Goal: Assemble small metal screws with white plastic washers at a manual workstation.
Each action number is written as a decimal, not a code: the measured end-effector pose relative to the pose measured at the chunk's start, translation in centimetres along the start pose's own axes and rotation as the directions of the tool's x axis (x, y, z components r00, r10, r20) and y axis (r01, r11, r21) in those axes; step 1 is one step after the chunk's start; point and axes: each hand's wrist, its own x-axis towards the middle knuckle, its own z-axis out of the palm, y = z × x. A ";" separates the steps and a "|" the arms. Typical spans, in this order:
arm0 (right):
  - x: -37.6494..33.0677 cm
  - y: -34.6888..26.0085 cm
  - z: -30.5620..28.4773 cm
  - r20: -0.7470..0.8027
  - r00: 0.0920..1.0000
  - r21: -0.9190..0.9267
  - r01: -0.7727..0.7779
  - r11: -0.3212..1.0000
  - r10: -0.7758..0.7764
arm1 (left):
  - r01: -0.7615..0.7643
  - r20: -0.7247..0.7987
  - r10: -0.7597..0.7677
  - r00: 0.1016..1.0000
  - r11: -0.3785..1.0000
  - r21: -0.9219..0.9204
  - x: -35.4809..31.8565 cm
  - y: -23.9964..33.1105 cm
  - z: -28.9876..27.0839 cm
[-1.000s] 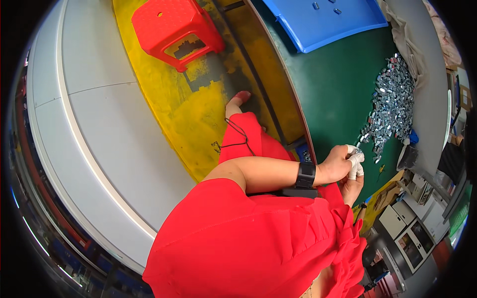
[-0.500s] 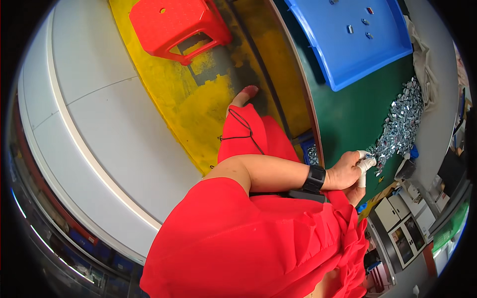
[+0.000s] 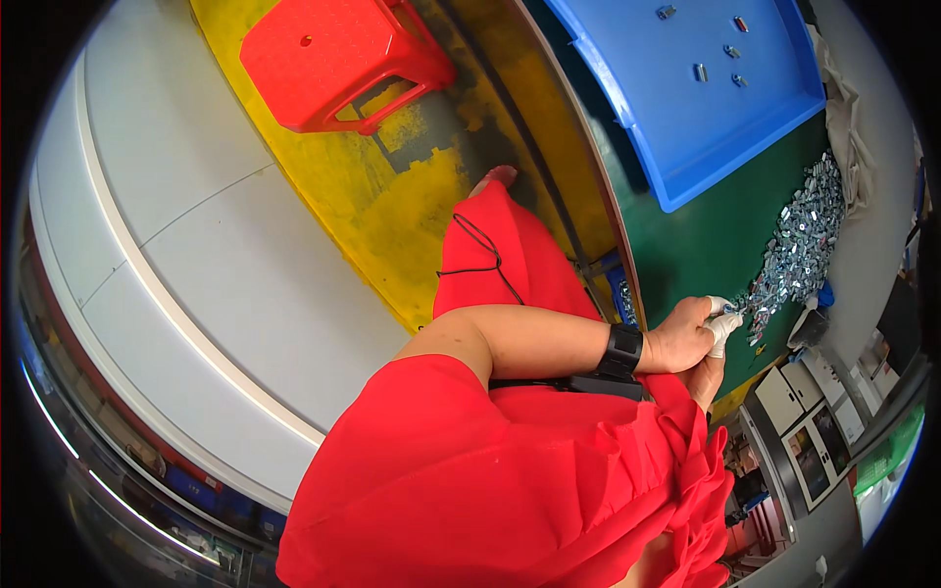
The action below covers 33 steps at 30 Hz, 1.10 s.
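Observation:
My left hand (image 3: 678,336), with a black band (image 3: 621,351) round its wrist, reaches to the near end of a heap of small shiny metal parts (image 3: 796,250) on the green tabletop (image 3: 676,253). White finger covers sit on its fingertips. Behind and below it, my right hand (image 3: 708,374) shows only in part, also with white covers on the fingers. The fingertips of both hands meet in a pinch around a small metal part (image 3: 731,309); its exact shape is too small to tell.
A blue tray (image 3: 706,127) on the table holds several loose metal parts. A red plastic stool (image 3: 333,59) stands on the worn yellow floor (image 3: 343,216). Under the table edge is a blue bin (image 3: 619,289) with metal parts. Crumpled cloth (image 3: 848,137) lies beyond the heap.
The view has shifted a little, so the tray and heap sit slightly lower. Both hands keep their pinch by the heap, and the right fingers have moved slightly.

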 end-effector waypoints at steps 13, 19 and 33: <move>1.4 -0.2 -2.6 -0.024 0.995 0.137 -0.093 0.986 0.097 | 0.345 0.178 -0.364 0.914 0.930 0.129 1.3 -0.3 0.9; 1.8 -1.2 -5.1 0.208 0.974 0.209 -0.135 0.969 0.091 | 0.312 0.234 -0.366 0.901 0.920 0.239 1.8 -2.4 3.1; 2.0 -2.7 -15.5 -0.114 0.861 -0.252 0.458 0.852 -0.496 | -0.206 -0.010 0.386 0.922 0.515 0.832 5.9 3.5 6.4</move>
